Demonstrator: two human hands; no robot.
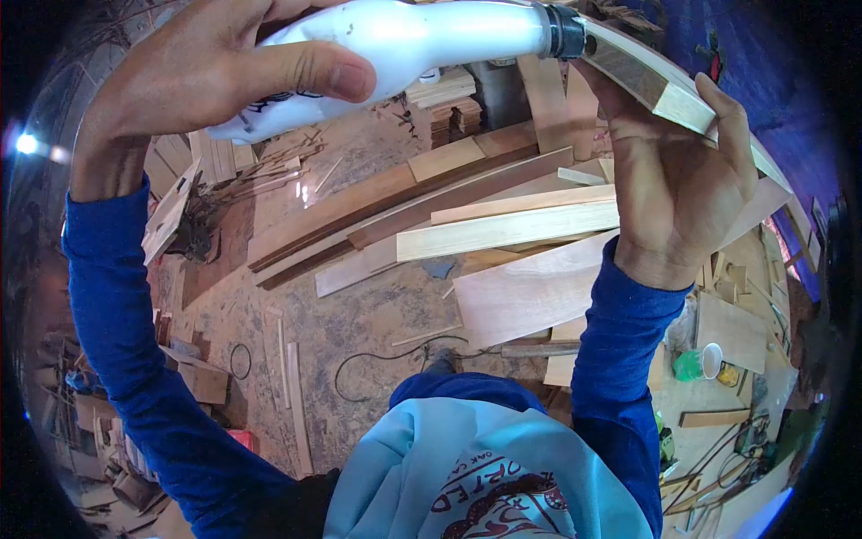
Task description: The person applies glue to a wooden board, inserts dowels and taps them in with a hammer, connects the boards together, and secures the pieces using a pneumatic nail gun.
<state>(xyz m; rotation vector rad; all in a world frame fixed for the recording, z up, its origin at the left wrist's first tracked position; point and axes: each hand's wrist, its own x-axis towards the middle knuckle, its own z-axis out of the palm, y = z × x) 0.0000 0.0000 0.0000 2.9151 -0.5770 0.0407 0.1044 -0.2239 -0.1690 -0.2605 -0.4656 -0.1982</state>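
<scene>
A white plastic bottle (422, 45) with a black cap (566, 32) is gripped in my left hand (215, 76), thumb across its side. It lies nearly level, the cap pointing right. My right hand (678, 184) is raised palm up, its fingers curled under a wooden board (628, 67) with a pale strip along its edge. The bottle's capped end is right by the board's left part; whether they touch I cannot tell. Some of the right fingers are hidden behind the board.
Long planks (512, 229) lie stacked on the dusty floor below my hands. Wood blocks (444, 99) are piled farther off. A green-and-white cup (699, 362) stands at the right among boards and cables. A thin cable (368, 355) loops over the floor, and cardboard boxes (197, 377) sit at left.
</scene>
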